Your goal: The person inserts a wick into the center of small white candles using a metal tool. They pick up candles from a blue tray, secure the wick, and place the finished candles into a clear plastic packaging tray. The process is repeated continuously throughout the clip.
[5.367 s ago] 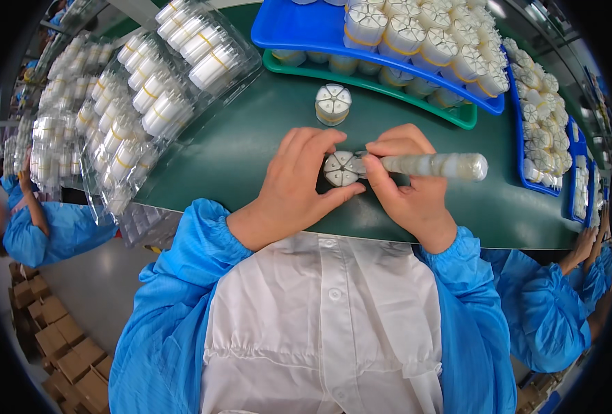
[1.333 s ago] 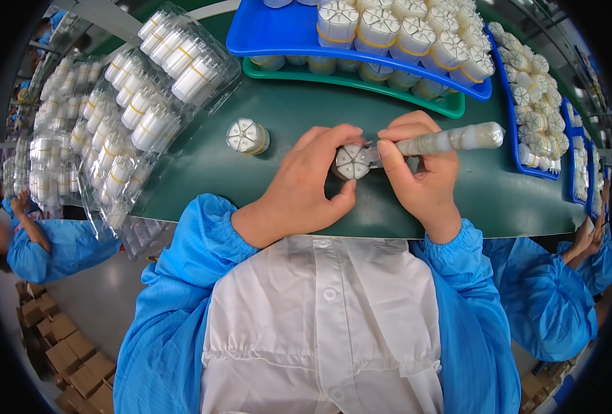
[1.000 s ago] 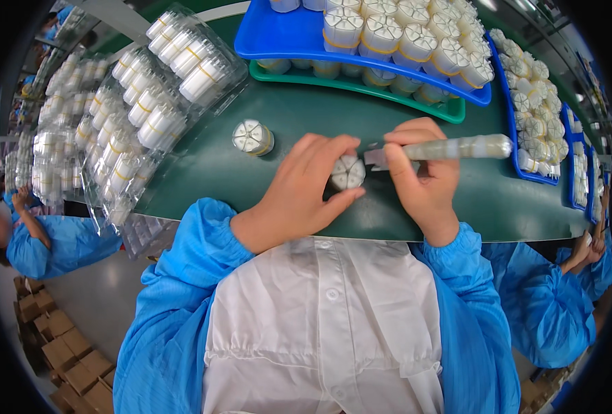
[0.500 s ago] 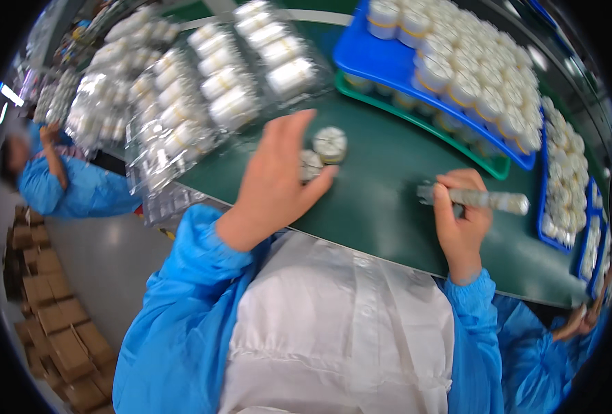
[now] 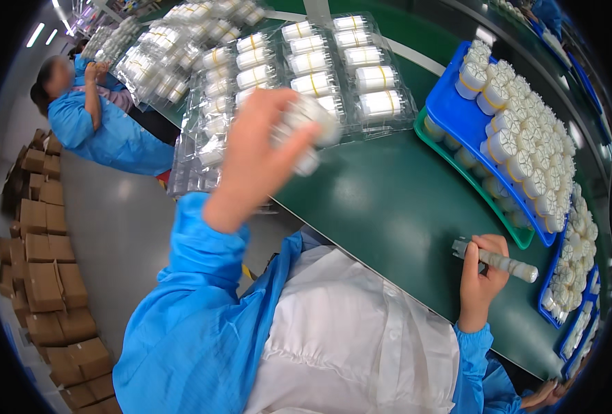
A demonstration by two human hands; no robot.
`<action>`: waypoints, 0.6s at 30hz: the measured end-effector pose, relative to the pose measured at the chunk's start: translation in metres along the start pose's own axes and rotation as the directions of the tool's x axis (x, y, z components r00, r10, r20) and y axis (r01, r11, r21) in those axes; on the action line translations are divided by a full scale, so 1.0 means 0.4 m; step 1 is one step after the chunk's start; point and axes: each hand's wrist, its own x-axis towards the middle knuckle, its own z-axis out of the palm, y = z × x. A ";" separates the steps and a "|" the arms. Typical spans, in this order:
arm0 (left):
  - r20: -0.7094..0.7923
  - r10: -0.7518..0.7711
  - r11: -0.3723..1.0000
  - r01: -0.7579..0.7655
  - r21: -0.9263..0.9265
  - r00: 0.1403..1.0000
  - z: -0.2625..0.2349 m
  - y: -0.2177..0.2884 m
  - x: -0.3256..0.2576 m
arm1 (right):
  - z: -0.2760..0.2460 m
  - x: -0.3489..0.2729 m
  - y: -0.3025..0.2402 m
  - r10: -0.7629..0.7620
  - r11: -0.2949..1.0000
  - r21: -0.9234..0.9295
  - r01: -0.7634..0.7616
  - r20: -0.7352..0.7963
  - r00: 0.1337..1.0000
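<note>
My left hand point(image 5: 251, 159) is raised above the table's left part. Its fingers and thumb are closed round white cylindrical parts, blurred by motion: one part point(image 5: 319, 121) shows at the fingertips, and a second white end point(image 5: 308, 163) shows below the thumb. My right hand point(image 5: 484, 279) grips a pale rod-shaped tool point(image 5: 519, 268), thick as a marker, with a greyish clear tip, over the green table. Beyond my left hand lie clear plastic trays point(image 5: 408, 124) holding rows of white cylinders point(image 5: 380, 103) with yellow bands.
A blue tray point(image 5: 457, 103) full of upright white cylinders sits on a green tray point(image 5: 519, 237) at the right. More filled blue trays point(image 5: 547, 308) line the right edge. A co-worker in blue point(image 5: 102, 134) is at the left, near stacked cardboard boxes point(image 5: 44, 276).
My left hand has closed on the white cylinders and lifted them off the table. My right hand still holds the rod. The view has swung, shifting the trays and table.
</note>
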 end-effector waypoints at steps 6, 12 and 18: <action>-0.240 0.100 0.791 0.070 0.608 0.966 -0.208 -0.302 0.184 | 0.004 0.001 -0.009 -0.026 1.000 0.013 0.026 0.020 0.999; 0.131 0.056 0.437 -0.142 0.888 0.990 -0.194 -0.448 0.242 | 0.002 0.003 -0.003 -0.037 0.999 -0.015 0.037 0.016 0.999; 0.063 0.087 0.830 -0.107 0.548 0.994 -0.216 -0.537 0.269 | 0.002 0.005 -0.004 -0.042 0.999 0.006 0.042 0.018 0.999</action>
